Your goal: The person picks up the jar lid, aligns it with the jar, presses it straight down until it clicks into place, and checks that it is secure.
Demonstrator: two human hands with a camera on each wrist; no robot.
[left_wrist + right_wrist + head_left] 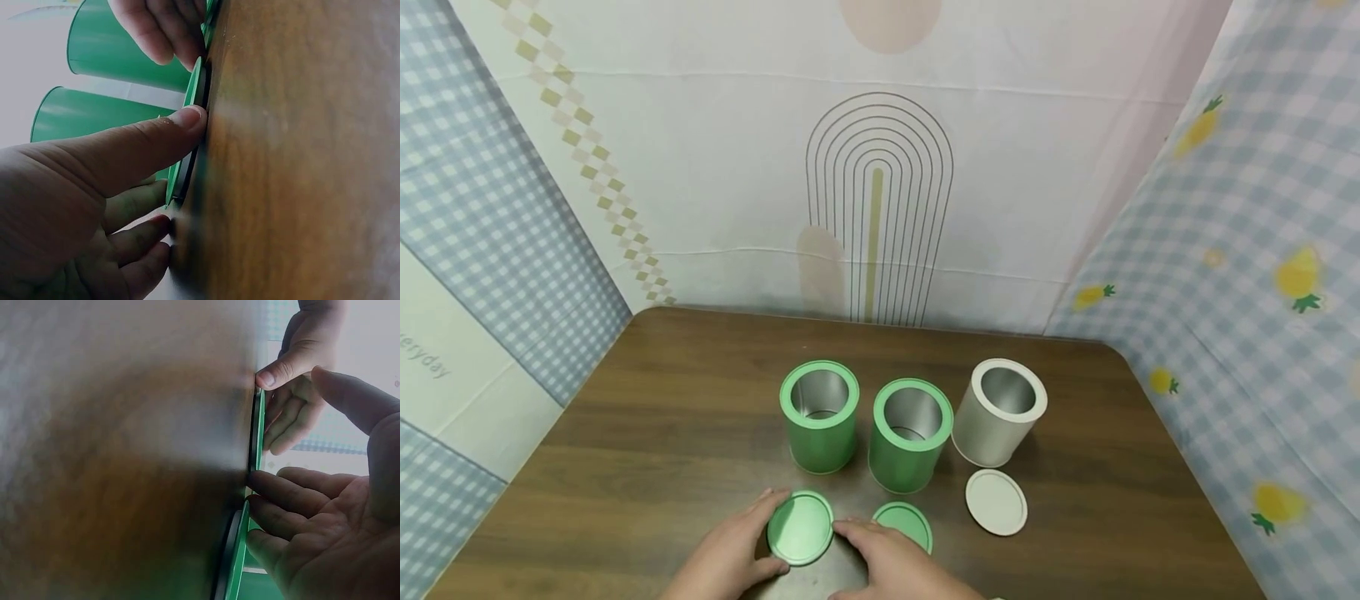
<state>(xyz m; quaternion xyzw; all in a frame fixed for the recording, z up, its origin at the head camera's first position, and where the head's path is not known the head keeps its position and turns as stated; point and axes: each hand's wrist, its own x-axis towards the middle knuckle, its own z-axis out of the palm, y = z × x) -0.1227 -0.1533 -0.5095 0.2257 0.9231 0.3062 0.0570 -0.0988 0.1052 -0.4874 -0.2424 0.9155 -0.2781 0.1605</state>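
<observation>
A round green lid [801, 528] lies flat on the wooden table, close to the near side. My left hand [730, 546] holds it by the rim from the left, thumb at the near edge and fingers at the far edge. From the other side my right hand [895, 560] reaches in, its fingertips right at the lid's right edge and its thumb held apart from it, as the right wrist view shows. A second green lid [908, 523] lies beside the right hand, which partly covers it.
Behind the lids stand two green cans [822, 446] [901, 467] with open tops. A white can [988, 433], also open, is to their right, with a white lid [996, 502] in front. Printed cloth [737, 167] hangs behind the table [647, 433] and on both sides.
</observation>
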